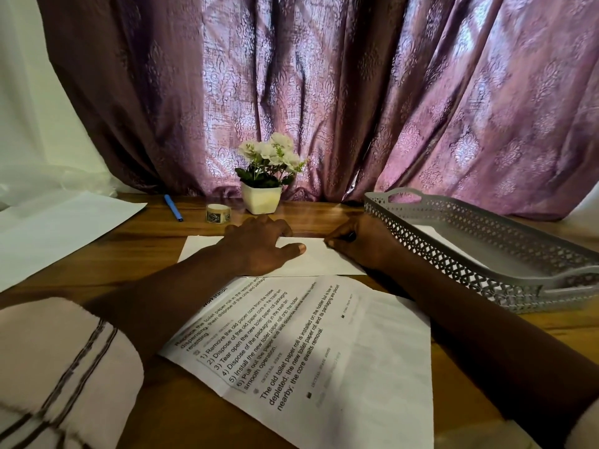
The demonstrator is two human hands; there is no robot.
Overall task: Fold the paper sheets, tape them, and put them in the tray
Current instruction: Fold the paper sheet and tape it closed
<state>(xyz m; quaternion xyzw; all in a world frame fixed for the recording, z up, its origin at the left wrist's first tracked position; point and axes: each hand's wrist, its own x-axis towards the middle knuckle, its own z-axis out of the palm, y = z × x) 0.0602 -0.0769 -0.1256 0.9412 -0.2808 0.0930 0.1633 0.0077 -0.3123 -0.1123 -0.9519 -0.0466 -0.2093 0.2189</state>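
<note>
Printed sheet nearest; left hand flat, pressing folded paper; right hand curled at its edge, grip unclear

Dim room, backlit curtain glowing purple, wide-angle edge distortion, soft shadows

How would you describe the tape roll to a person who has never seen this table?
Find the white flower pot at the back of the wooden table, before the purple curtain. Just left of it lies the tape roll, between the pot and a blue pen. It is the only small ring there, pale with a dark printed pattern.
</note>
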